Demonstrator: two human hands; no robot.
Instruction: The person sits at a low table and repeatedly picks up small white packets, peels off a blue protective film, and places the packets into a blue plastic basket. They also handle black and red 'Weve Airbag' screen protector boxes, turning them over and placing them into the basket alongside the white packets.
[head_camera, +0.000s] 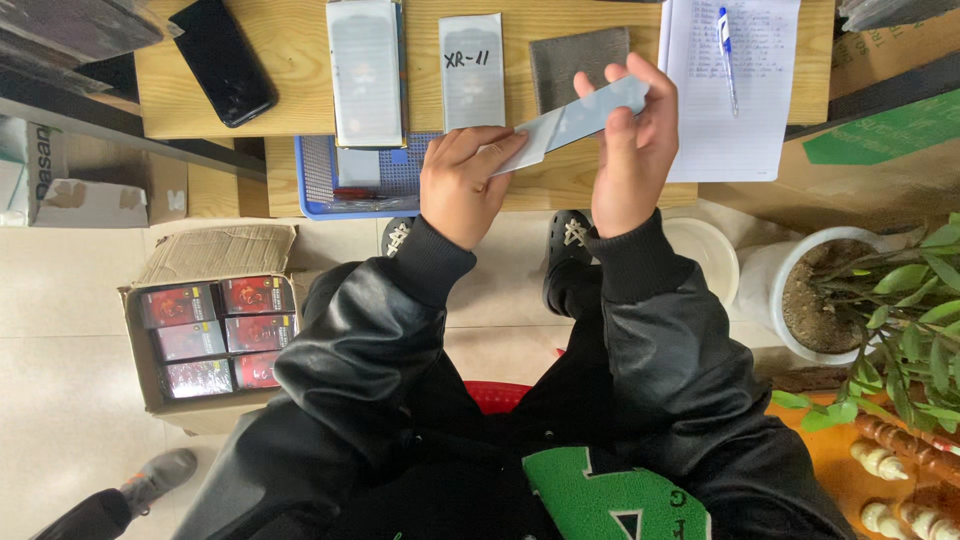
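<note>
- Centrally, both hands hold one pale blue-grey strip (575, 122) above the near edge of the wooden bench (290, 60).
- Left hand (462, 185): fingers curled, thumb and fingertips pinching the strip's lower, paler end.
- Right hand (632, 150): fingers wrapped over the strip's upper end, thumb behind it; the strip runs slantwise from one grip to the other.
- Beyond the left fingertips: a flat grey sleeve (472, 70) with a handwritten mark near its top, lying lengthwise on the bench.
- Left of that sleeve: a taller pale packet (366, 72), its near end overlapping a blue tray (318, 195) with a grey mesh floor.
- Just behind the right fingertips: a dark grey cloth (572, 62), partly hidden by the strip.
- Right of the right hand: a lined sheet (730, 120) covered in writing, with a blue-capped pen (728, 55) lying on it.
- Far left of the fingers, on the bench: a black phone (222, 60), face up.
- Below and left of the left wrist, on the floor: an open carton (215, 255) holding small red-and-black boxes (215, 335) in two columns.
- Right of the right forearm: a white pot (775, 285) with a green plant (915, 320).
- Beneath the hands: two black shoes (570, 250), the left one mostly hidden.
</note>
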